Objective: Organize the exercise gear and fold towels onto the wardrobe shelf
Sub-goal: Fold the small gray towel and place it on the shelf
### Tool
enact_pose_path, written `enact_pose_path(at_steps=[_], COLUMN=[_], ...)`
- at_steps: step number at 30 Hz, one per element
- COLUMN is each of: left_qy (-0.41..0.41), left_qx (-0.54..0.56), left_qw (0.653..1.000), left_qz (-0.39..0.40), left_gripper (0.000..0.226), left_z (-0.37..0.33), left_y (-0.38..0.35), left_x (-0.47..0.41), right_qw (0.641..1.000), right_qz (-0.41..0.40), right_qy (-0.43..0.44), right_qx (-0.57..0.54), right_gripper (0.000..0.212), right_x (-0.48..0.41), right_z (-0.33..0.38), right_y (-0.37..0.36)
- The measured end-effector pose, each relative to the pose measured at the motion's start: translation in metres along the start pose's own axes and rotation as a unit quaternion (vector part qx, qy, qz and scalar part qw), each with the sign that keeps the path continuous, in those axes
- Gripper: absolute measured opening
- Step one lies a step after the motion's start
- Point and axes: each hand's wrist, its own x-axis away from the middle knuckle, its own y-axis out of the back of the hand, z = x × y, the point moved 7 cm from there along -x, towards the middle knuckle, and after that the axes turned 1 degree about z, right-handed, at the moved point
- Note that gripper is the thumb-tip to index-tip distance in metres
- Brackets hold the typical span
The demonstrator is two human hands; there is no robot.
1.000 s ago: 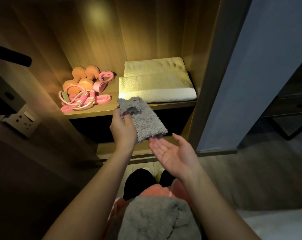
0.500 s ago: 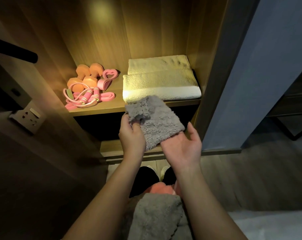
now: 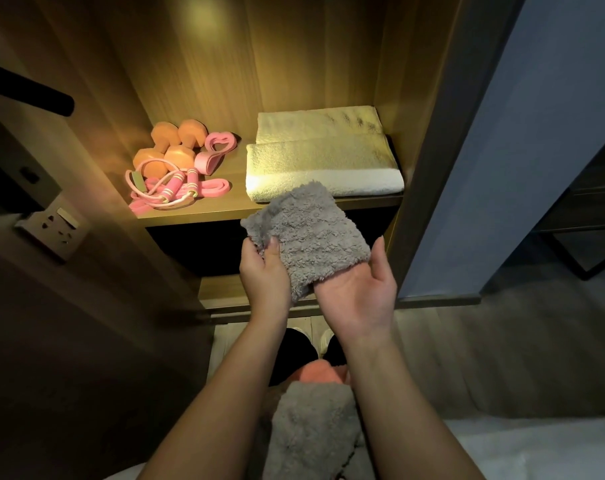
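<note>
Towel [image 3: 308,237], grey and folded, sits pinched in the left hand [image 3: 264,271] and resting on the open right hand [image 3: 358,292], just before the shelf [image 3: 225,213] front edge; lift flat, set it squarely on the white towels [image 3: 323,168]

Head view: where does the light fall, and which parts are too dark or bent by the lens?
Head view: warm light falls on the wooden wardrobe shelf, glaring on the folded white towel; the compartment below is nearly black; the wide lens bends the wardrobe's edges; the small grey fluffy towel stays sharp.
</note>
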Motion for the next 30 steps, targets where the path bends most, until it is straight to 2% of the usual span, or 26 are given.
enact_pose_path(at_steps=[3, 6, 9, 10, 12, 14, 16, 18, 22, 25, 28, 30], left_qy=[0.003, -0.017, -0.034, -0.033, -0.006, 0.022, 0.024, 0.025, 0.043, 0.108, 0.21, 0.246], left_qx=[-0.004, -0.002, -0.002, 0.002, 0.015, 0.011, -0.056, -0.141, -0.238, -0.251, -0.231, -0.179], left_qw=[1.0, 1.0, 0.999, 0.998, 0.995, 0.99, 0.979, 0.959, 0.914, 0.893, 0.872, 0.866], left_qz=[-0.018, -0.018, 0.036, 0.054, 0.094, 0.142, 0.195, 0.247, 0.327, 0.359, 0.378, 0.398], left_gripper=[0.008, 0.015, 0.018, 0.018, 0.019, 0.02, 0.012, 0.011, 0.014, 0.011, 0.007, 0.016], left_z=[0.001, -0.003, -0.012, -0.014, -0.02, -0.03, -0.04, -0.05, -0.07, -0.072, -0.061, -0.052], left_y=[0.003, 0.008, 0.011, 0.011, 0.01, 0.007, 0.005, 0.002, -0.001, 0.002, 0.013, 0.015], left_x=[0.003, 0.002, -0.003, -0.005, -0.009, -0.012, -0.016, -0.02, -0.024, -0.029, -0.03, -0.022], right_qw=[0.999, 0.992, 0.971, 0.952, 0.888, 0.835, 0.817, 0.836, 0.903, 0.945, 0.961, 0.963], right_qz=[0.012, -0.008, -0.1, -0.134, -0.191, -0.22, -0.205, -0.164, -0.112, -0.104, -0.11, -0.128], right_qy=[0.005, -0.015, -0.064, -0.081, -0.1, -0.08, -0.067, -0.092, -0.179, -0.213, -0.173, -0.128], right_qx=[0.048, 0.124, 0.207, 0.264, 0.405, 0.498, 0.535, 0.515, 0.373, 0.227, 0.186, 0.199], right_gripper=[0.062, 0.051, 0.041, 0.038, 0.036, 0.032, 0.028, 0.031, 0.052, 0.046, 0.044, 0.035], right_x=[0.001, 0.002, 0.001, 0.001, 0.004, 0.005, 0.003, -0.002, -0.006, 0.001, 0.001, 0.0], right_z=[-0.001, 0.003, 0.019, 0.027, 0.042, 0.055, 0.056, 0.044, 0.004, -0.021, -0.023, -0.016], right_y=[-0.004, 0.006, 0.033, 0.043, 0.06, 0.072, 0.076, 0.073, 0.064, 0.058, 0.059, 0.063])
